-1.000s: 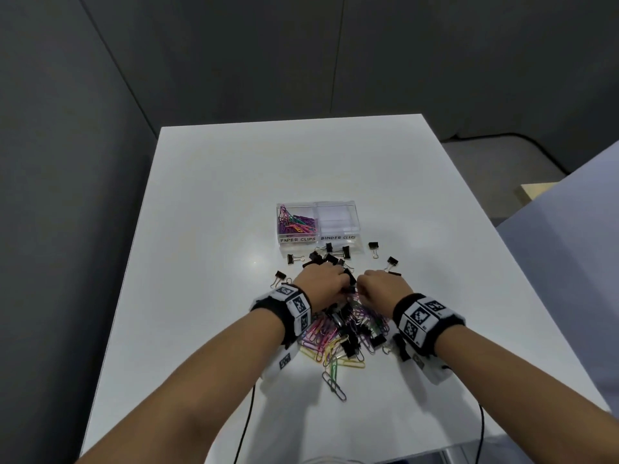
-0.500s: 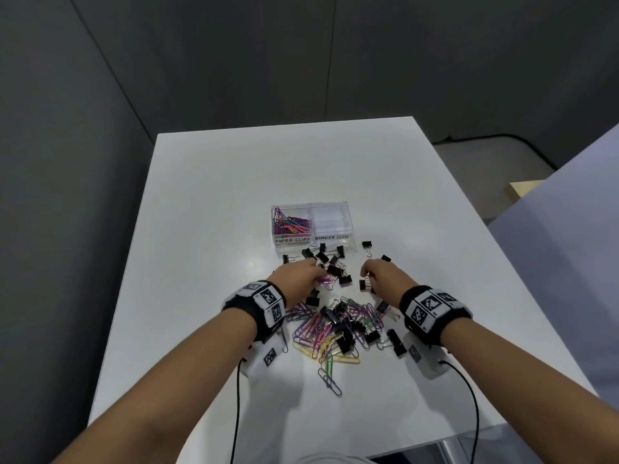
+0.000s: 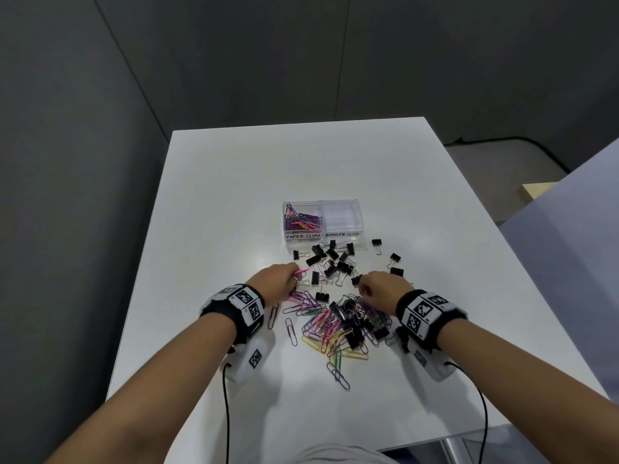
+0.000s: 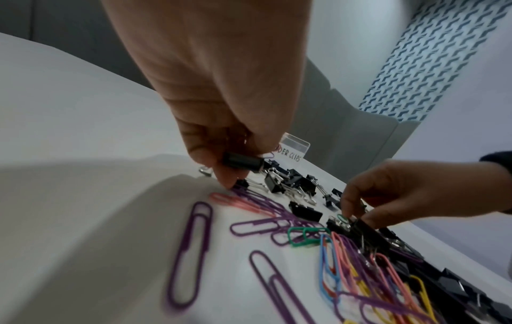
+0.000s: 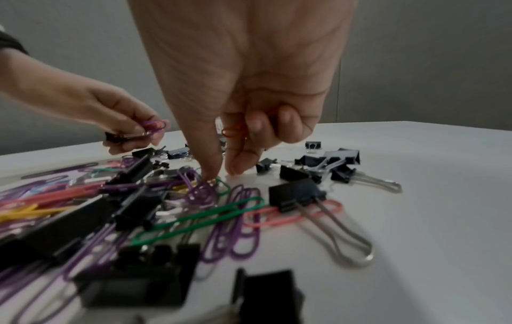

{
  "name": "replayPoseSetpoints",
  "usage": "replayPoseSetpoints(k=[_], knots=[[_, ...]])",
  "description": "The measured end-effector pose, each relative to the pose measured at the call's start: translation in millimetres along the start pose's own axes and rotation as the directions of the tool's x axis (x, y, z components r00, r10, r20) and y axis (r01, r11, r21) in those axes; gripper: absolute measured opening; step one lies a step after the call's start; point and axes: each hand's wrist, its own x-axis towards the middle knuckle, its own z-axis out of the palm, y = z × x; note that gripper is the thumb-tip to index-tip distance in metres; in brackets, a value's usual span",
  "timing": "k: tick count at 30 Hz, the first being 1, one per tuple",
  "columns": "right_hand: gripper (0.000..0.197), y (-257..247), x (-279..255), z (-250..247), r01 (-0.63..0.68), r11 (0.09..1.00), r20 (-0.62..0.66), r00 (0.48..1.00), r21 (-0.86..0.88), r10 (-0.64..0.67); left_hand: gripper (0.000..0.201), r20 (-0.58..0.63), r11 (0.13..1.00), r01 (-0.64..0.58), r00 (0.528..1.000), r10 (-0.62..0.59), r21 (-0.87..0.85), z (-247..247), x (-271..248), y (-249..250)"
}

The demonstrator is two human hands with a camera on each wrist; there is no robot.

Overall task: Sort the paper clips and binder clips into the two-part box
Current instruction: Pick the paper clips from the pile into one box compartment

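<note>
A clear two-part box [image 3: 341, 234] stands mid-table; its left half, labelled PAPER CLIPS, holds coloured paper clips [image 3: 303, 220], and nothing shows in the BINDER CLIPS half. Black binder clips [image 3: 330, 259] lie scattered in front of the box. Nearer me is a mixed pile [image 3: 338, 323] of both kinds. My left hand [image 3: 294, 274] is at the pile's left edge, pinching a black binder clip [image 4: 241, 163] together with pink and purple paper clips [image 5: 153, 127]. My right hand [image 5: 221, 173] keeps a red paper clip [image 5: 232, 131] in its curled fingers, its thumb and forefinger tips down on purple clips.
The white table [image 3: 234, 195] has bare surface to the left, right and beyond the box. Black cables [image 3: 225, 413] run from both wrist cameras to the near edge. Grey walls stand close on the left and behind; a pale surface [image 3: 569, 229] rises on the right.
A second ago both hands worked close together at the pile's far side. They have since drawn apart: the left has shifted to the left, the right sits slightly nearer me.
</note>
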Motion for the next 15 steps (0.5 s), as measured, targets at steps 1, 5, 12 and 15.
replayPoseSetpoints(k=[1, 5, 12, 15], knots=[[0.016, -2.2, 0.4, 1.9, -0.003, 1.0, -0.005, 1.0, 0.0, 0.003, 0.023, 0.0, 1.0, 0.005, 1.0, -0.005, 0.001, -0.3, -0.5, -0.2], [0.014, -9.3, 5.7, 4.3, -0.037, 0.999, -0.003, 0.999, 0.02, 0.037, 0.019, -0.03, 0.998, 0.034, 0.999, -0.035, -0.045, -1.2, -3.6, 1.4], [0.005, -9.2, 9.5, -4.6, -0.058, 0.993, -0.064, 0.996, 0.108, 0.065, 0.028, -0.078, 0.997, 0.016, 0.997, -0.022, -0.081, 0.5, -3.3, 3.9], [0.014, -2.8, 8.4, -14.9, -0.083, 0.976, -0.081, 0.992, 0.199, 0.101, 0.03, -0.07, 0.993, -0.02, 0.997, 0.012, -0.12, -2.6, -0.9, 6.5]])
